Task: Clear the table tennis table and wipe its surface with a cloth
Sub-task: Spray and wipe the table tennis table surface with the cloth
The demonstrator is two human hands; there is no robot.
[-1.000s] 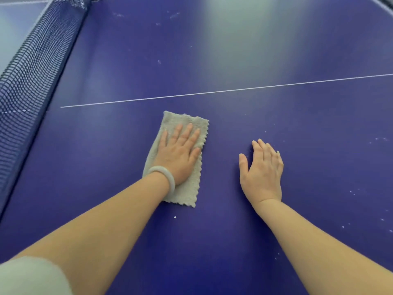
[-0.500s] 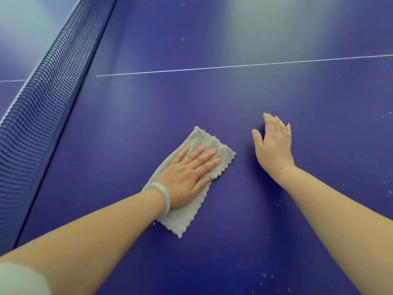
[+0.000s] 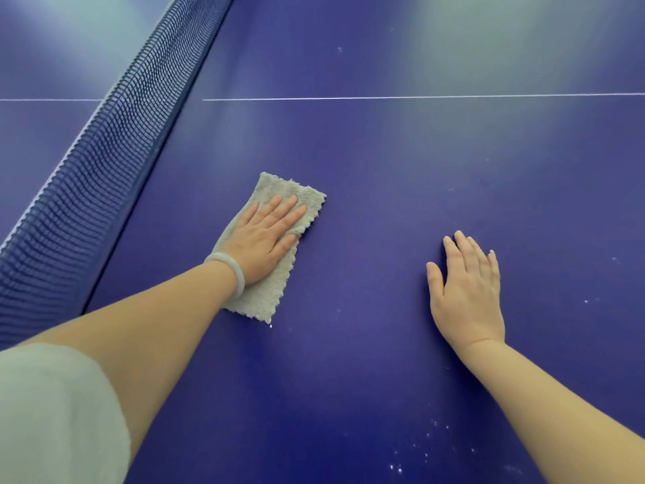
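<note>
At the far left the net (image 3: 104, 176) runs diagonally up the frame, one net, with a pale sleeve (image 3: 52, 413) in the lower corner beneath it. Next comes the left hand (image 3: 265, 235), one pale bracelet (image 3: 234, 274) on its wrist. It lies flat with its fingers straight and slightly spread, pressing down on the cloth (image 3: 282, 186) rather than gripping it. This single grey, fluffy cloth is folded into a narrow rectangle and lies on the blue table tennis table (image 3: 366, 151), near the net but not touching it, on the near side of the one white centre line (image 3: 419, 97). Further right, well apart from the cloth, the right hand (image 3: 467, 291) rests palm down on the bare surface, fingers straight and together, holding nothing; it looks like a brace. That makes two hands, both flat. The wiping step appears to be in hand, and the risks are modest. Because only a flat palm pins the cloth, a quick stroke could let it slide out or bunch up under the fingers. A stroke towards the net could catch the mesh. The white specks (image 3: 419, 452), too many to count, cluster at the lower right, with a few stragglers by the right edge and just below the cloth. They could be missed or merely pushed about if the strokes stay near the net. The bracing palm may also leave marks on the surface.
</note>
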